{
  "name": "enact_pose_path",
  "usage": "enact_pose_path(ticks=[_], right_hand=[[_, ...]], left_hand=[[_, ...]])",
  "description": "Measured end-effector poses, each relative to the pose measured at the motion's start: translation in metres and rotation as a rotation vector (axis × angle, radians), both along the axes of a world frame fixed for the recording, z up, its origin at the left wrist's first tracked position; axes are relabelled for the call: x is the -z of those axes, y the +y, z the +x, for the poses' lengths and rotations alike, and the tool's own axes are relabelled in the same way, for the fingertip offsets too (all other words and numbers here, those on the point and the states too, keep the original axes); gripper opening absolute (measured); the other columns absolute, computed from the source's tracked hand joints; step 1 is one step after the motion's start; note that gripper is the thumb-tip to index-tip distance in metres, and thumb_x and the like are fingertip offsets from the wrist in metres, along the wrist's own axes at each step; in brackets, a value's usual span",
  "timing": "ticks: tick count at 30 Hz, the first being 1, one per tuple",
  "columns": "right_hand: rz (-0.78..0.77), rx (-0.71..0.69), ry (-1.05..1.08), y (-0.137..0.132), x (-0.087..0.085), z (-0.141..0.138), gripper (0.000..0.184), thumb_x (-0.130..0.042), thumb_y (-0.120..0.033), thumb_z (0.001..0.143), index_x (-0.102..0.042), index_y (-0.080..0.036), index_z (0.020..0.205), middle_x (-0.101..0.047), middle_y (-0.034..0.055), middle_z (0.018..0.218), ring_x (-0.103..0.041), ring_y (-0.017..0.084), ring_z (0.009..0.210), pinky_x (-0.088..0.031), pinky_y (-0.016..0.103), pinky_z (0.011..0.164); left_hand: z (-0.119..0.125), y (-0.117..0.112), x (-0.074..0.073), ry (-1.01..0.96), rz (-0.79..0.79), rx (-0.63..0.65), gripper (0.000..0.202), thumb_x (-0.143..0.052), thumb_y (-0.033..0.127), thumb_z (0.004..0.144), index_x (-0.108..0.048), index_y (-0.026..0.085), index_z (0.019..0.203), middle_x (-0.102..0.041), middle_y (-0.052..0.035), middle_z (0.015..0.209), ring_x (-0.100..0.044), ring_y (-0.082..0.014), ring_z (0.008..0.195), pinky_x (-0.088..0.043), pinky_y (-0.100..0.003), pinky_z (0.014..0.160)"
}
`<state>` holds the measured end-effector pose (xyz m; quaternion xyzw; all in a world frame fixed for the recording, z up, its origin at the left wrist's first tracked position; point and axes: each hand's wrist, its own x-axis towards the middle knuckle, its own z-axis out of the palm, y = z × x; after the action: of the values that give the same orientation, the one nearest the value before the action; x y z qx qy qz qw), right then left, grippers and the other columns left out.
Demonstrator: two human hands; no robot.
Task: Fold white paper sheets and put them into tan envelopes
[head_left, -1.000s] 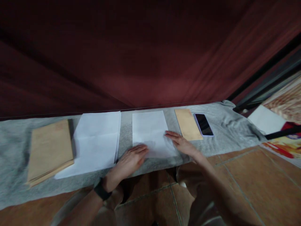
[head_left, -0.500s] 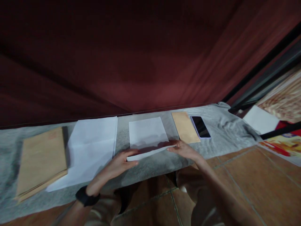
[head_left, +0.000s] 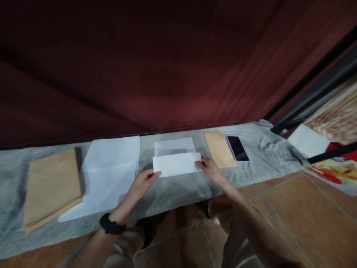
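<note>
A white sheet of paper lies on the grey cloth in front of me, its near part folded up over the far part. My left hand pinches the folded flap's left end. My right hand pinches its right end. Both hands hold the flap over the rest of the sheet. A black band sits on my left wrist.
A stack of white sheets lies to the left, with a pile of brown envelopes beyond it. To the right lie one brown envelope and a phone. A dark red curtain hangs behind; tiled floor lies below.
Both hands went from lying flat on the sheet to lifting its near edge and folding it away from me over the far part.
</note>
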<state>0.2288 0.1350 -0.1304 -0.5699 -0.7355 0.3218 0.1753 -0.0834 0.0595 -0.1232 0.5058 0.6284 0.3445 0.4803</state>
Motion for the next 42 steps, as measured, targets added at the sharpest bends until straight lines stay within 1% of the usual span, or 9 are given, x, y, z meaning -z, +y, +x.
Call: enact_pose_path(ticks=[3, 6, 11, 14, 23, 29, 32, 37, 42], right_hand=[[0.067, 0.040, -0.189, 0.003, -0.003, -0.010, 0.026, -0.050, -0.035, 0.101, -0.069, -0.019, 0.091, -0.071, 0.0026, 0.078, -0.063, 0.016, 0.071, -0.038, 0.025, 0.063], [0.082, 0.066, -0.334, 0.006, -0.007, -0.018, 0.028, -0.047, -0.037, 0.104, -0.069, -0.020, 0.097, -0.076, 0.0053, 0.088, -0.070, 0.018, 0.082, -0.040, 0.024, 0.067], [0.071, 0.104, -0.507, 0.009, -0.013, -0.031, 0.033, -0.043, -0.040, 0.107, -0.070, -0.021, 0.108, -0.079, 0.0084, 0.097, -0.073, 0.021, 0.093, -0.043, 0.026, 0.070], [0.069, 0.121, -0.527, 0.012, -0.016, -0.034, 0.034, -0.042, -0.040, 0.107, -0.070, -0.022, 0.110, -0.079, 0.0081, 0.099, -0.074, 0.021, 0.095, -0.044, 0.025, 0.072], [0.035, 0.072, -0.532, 0.006, -0.017, -0.024, 0.033, -0.043, -0.040, 0.106, -0.071, -0.022, 0.107, -0.079, 0.0071, 0.099, -0.074, 0.022, 0.096, -0.045, 0.025, 0.072], [0.058, 0.119, -0.595, 0.002, -0.015, -0.029, 0.037, -0.041, -0.042, 0.107, -0.072, -0.023, 0.104, -0.080, 0.0084, 0.097, -0.075, 0.023, 0.095, -0.046, 0.026, 0.072], [0.078, 0.141, -0.630, 0.003, -0.015, -0.035, 0.038, -0.039, -0.042, 0.108, -0.072, -0.023, 0.105, -0.080, 0.0090, 0.095, -0.076, 0.024, 0.094, -0.047, 0.027, 0.073], [0.087, 0.173, -0.664, 0.002, -0.013, -0.041, 0.040, -0.037, -0.041, 0.108, -0.071, -0.022, 0.109, -0.080, 0.0107, 0.095, -0.077, 0.024, 0.093, -0.050, 0.029, 0.076], [0.075, 0.168, -0.676, 0.001, -0.014, -0.041, 0.040, -0.036, -0.041, 0.108, -0.071, -0.021, 0.112, -0.079, 0.0118, 0.096, -0.077, 0.024, 0.093, -0.051, 0.029, 0.077]], left_hand=[[0.005, 0.004, 0.001, 0.013, 0.030, -0.112, 0.043, -0.069, 0.059, 0.070, -0.075, 0.017, 0.079, -0.074, -0.0048, 0.081, -0.064, -0.0221, 0.078, -0.051, -0.031, 0.071], [0.005, 0.008, -0.001, 0.002, -0.004, -0.176, 0.039, -0.068, 0.057, 0.069, -0.068, 0.018, 0.072, -0.063, -0.0003, 0.066, -0.057, -0.0166, 0.065, -0.045, -0.026, 0.059], [0.003, 0.015, 0.000, 0.017, -0.021, -0.238, 0.035, -0.066, 0.055, 0.067, -0.059, 0.020, 0.067, -0.051, 0.0043, 0.055, -0.048, -0.0128, 0.054, -0.037, -0.024, 0.050], [0.005, 0.017, 0.002, 0.064, 0.004, -0.242, 0.034, -0.062, 0.055, 0.068, -0.056, 0.021, 0.066, -0.047, 0.0054, 0.053, -0.045, -0.0123, 0.051, -0.035, -0.023, 0.048], [0.004, 0.005, 0.003, -0.016, -0.106, -0.182, 0.036, -0.064, 0.056, 0.064, -0.056, 0.023, 0.072, -0.055, 0.0038, 0.061, -0.057, -0.0163, 0.058, -0.045, -0.026, 0.050], [0.004, 0.009, 0.005, 0.202, -0.008, -0.127, 0.027, -0.055, 0.050, 0.073, -0.053, 0.024, 0.068, -0.053, 0.0037, 0.053, -0.054, -0.0155, 0.052, -0.039, -0.026, 0.051], [0.005, 0.014, 0.006, 0.254, -0.024, -0.123, 0.022, -0.054, 0.045, 0.075, -0.054, 0.024, 0.068, -0.054, 0.0032, 0.051, -0.054, -0.0159, 0.051, -0.037, -0.026, 0.052], [0.005, 0.019, 0.007, 0.206, -0.059, -0.151, 0.021, -0.057, 0.044, 0.074, -0.057, 0.023, 0.074, -0.055, 0.0043, 0.052, -0.053, -0.0153, 0.050, -0.037, -0.026, 0.051], [0.001, 0.014, -0.002, 0.046, -0.121, -0.114, 0.035, -0.066, 0.054, 0.068, -0.062, 0.022, 0.083, -0.060, 0.0031, 0.059, -0.056, -0.0159, 0.056, -0.041, -0.026, 0.053]])
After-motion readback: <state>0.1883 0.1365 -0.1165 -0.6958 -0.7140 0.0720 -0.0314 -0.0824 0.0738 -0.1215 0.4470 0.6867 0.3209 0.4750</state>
